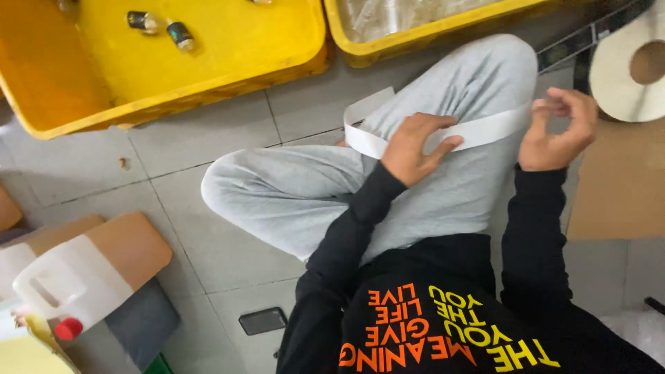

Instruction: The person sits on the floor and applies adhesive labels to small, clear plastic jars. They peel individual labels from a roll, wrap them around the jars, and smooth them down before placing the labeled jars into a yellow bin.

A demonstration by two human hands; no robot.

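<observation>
I sit cross-legged on a tiled floor in grey trousers and a black top. A long white paper strip (485,129) stretches across my lap. My left hand (414,147) presses and pinches the strip near its folded left end, which curls back at my knee. My right hand (558,129) pinches the strip's other end between thumb and fingers. The strip runs taut between both hands.
A big white paper roll (634,66) lies at top right on brown cardboard (616,194). Two yellow crates (208,66) (388,45) stand ahead; the left one holds small bottles (180,34). A white jug with red cap (66,287) and a dark phone (262,321) lie at the left.
</observation>
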